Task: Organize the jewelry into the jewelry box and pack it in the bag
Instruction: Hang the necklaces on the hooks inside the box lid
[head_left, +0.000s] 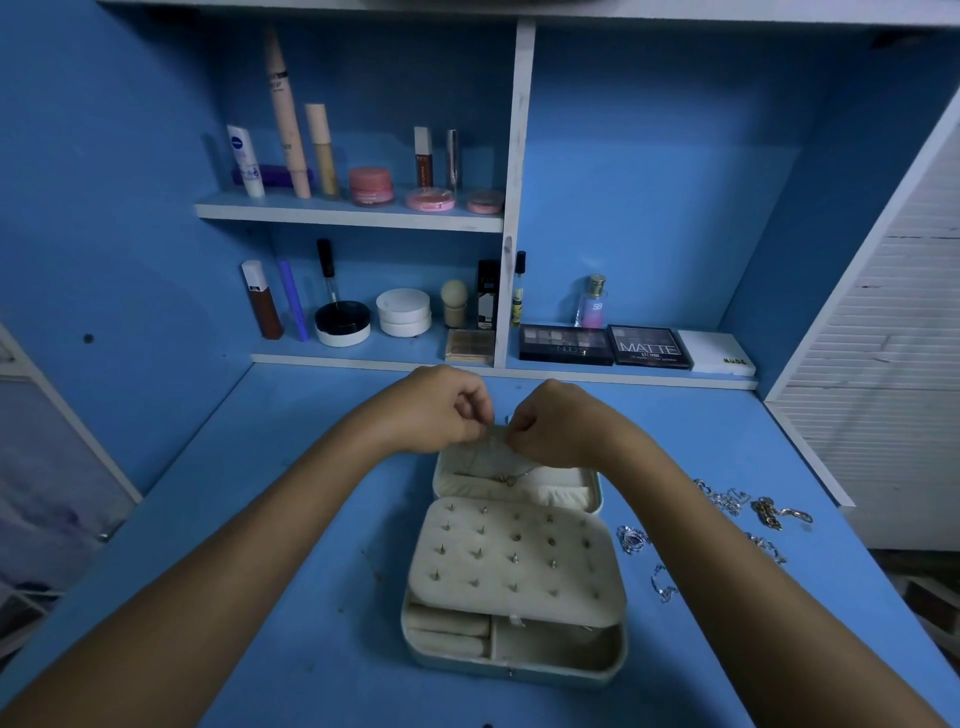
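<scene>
Both hands, left hand and right hand, pinch a thin necklace at the far rim of the open jewelry box. Risk: the chain may slip off its hook or tangle. Loose chains wait on the table.

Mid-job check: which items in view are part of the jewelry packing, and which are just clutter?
Part of the job:
jewelry box, open
thin necklace, pinched by left hand and right hand at the lid
loose jewelry on the desk

Clutter:
cosmetics on the shelves
eyeshadow palettes
</scene>
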